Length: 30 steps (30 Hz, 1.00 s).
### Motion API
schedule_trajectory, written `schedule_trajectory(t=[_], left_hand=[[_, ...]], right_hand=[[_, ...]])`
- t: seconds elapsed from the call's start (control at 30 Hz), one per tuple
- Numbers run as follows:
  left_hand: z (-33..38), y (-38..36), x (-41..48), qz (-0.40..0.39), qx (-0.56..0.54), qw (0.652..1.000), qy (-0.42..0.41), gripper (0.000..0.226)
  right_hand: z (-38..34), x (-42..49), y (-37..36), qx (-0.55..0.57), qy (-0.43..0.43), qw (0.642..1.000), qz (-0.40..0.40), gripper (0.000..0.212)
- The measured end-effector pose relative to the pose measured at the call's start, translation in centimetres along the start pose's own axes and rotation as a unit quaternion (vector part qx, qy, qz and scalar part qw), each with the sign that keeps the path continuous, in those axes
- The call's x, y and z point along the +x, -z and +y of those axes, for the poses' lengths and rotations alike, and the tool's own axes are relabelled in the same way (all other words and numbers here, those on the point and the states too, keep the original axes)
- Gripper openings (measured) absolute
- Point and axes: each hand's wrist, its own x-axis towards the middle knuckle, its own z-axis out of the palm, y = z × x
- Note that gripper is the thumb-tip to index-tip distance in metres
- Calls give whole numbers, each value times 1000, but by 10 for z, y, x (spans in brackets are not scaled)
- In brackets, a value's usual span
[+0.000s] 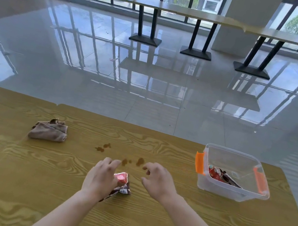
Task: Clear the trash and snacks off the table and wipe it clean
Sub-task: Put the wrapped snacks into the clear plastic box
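Note:
A crumpled red and brown snack wrapper (pixel 122 185) lies on the wooden table (pixel 16 179) at the centre front. My left hand (pixel 100 177) covers its left side, fingers curled over it. My right hand (pixel 159 181) hovers just right of the wrapper, fingers loosely curled, holding nothing. Brown spill stains (pixel 102 147) dot the table just beyond both hands. A folded brown cloth (pixel 48 130) lies at the back left. A clear plastic box (pixel 233 192) with orange latches stands at the right, with another red wrapper (pixel 220 176) inside.
The table's far edge (pixel 142 127) runs across the middle of the view, with shiny tiled floor beyond. A long bar table (pixel 217 19) on black legs stands by the windows far behind.

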Motion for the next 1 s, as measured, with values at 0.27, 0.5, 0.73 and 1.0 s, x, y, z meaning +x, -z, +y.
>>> schedule_trajectory(t=[0.27, 0.5, 0.73, 1.0], left_hand=[[-27, -27, 6, -79, -10, 997, 6, 48], [-35, -49, 32, -139, 5, 985, -104, 50], [-47, -62, 42, -148, 77, 971, -169, 40], [-49, -62, 40, -126, 50, 982, -132, 27]], right_hand=[[-18, -2, -60, -15, 47, 997, -53, 31], [-10, -3, -98, -85, 122, 986, -82, 34], [7, -15, -119, -135, 125, 981, -62, 27], [32, -28, -107, -136, 62, 987, -53, 4]])
